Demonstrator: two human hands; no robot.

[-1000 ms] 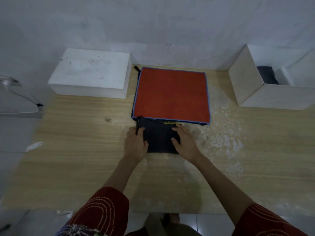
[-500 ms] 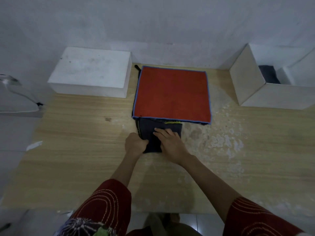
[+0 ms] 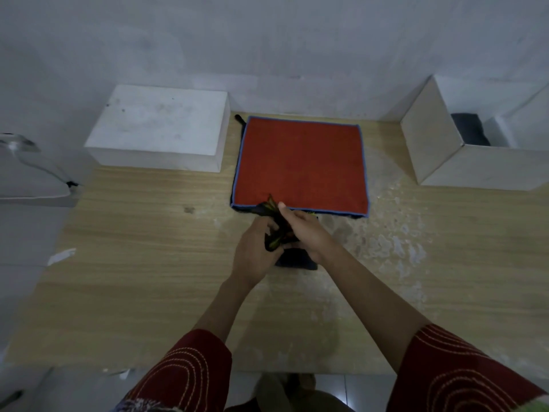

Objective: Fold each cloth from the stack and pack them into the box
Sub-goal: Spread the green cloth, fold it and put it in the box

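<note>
just before the red stack (image 3: 300, 165), dark cloth (image 3: 294, 260) bunched, yellow-edged, left grip (image 3: 255, 251) and right grip (image 3: 309, 236) both pinching it

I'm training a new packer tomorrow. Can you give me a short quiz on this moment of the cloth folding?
1. True or false: both the left hand and the right hand grip the dark cloth.
2. What colour is the top of the stack? A red, B white, C green.
3. What already lies in the open box on the right?
Key: 1 true; 2 A; 3 a grey cloth.
</note>
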